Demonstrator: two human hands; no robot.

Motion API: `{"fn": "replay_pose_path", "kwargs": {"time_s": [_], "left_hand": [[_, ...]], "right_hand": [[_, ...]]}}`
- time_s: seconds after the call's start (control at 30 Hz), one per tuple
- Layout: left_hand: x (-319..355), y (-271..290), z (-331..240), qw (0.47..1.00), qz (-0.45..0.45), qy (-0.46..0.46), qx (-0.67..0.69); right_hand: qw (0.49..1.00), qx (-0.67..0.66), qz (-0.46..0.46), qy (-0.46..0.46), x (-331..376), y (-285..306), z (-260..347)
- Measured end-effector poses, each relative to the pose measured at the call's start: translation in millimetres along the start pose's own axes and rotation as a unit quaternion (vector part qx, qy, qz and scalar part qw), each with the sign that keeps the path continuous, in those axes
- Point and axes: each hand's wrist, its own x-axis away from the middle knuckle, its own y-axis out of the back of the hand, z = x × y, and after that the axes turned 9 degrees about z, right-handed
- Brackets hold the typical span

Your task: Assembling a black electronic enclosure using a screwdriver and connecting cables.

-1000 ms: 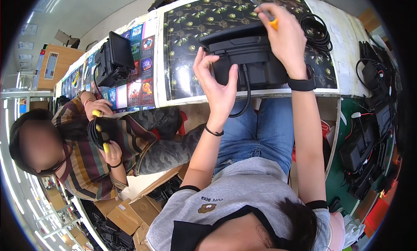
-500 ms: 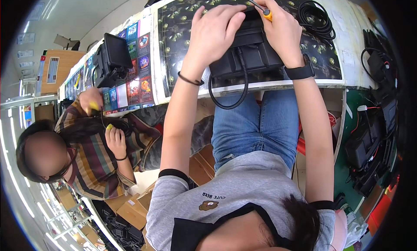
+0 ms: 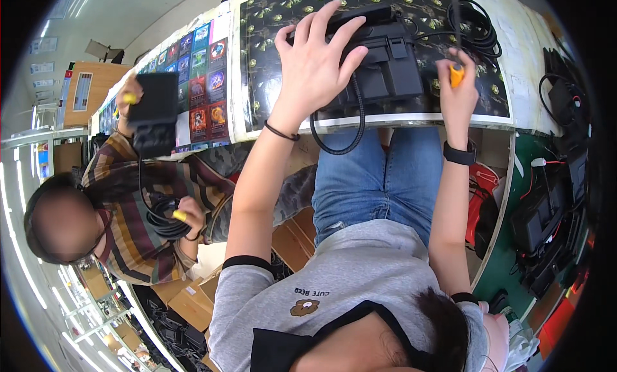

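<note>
A black plastic device (image 3: pixel 392 76) with a latch-like tab and a bar along its far side lies on the table in front of me. My left hand (image 3: pixel 315 66) rests on its left part, fingers spread; the palm hides that end. A ribbed black cable (image 3: pixel 362 118) loops from the device over the table's near edge. Off to the device's right, my right hand (image 3: pixel 457 99) is closed round the orange handle of a screwdriver (image 3: pixel 457 76). Its shaft points away from me and is blurred. Just beyond, a coiled black cable (image 3: pixel 488 41) joins the device by a thin lead.
A dark patterned sheet (image 3: pixel 270 108) covers the table here, with a sheet of colourful cards (image 3: pixel 199 82) farther left. A co-worker at the left holds a black boxy device (image 3: pixel 157 105) and a cable coil (image 3: pixel 164 221). More black devices (image 3: pixel 536 217) sit on a green surface at right.
My right hand has moved off the device, to the right and nearer me, with the screwdriver. My left hand's fingers have spread. The co-worker has lifted the other device off the table.
</note>
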Motion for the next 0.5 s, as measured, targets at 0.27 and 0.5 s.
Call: {"fn": "replay_pose_path", "kwargs": {"time_s": [0.27, 0.5], "left_hand": [[11.4, -2.7, -4.7, 0.999, -0.028, 0.038, -0.020], [30.4, -5.1, -13.3, 0.981, -0.071, 0.176, -0.039]], "right_hand": [[0.999, -0.009, 0.004, 0.030, 49.9, 18.3, -2.9], [0.990, -0.007, 0.091, 0.109, 128.2, 53.3, 30.7]]}}
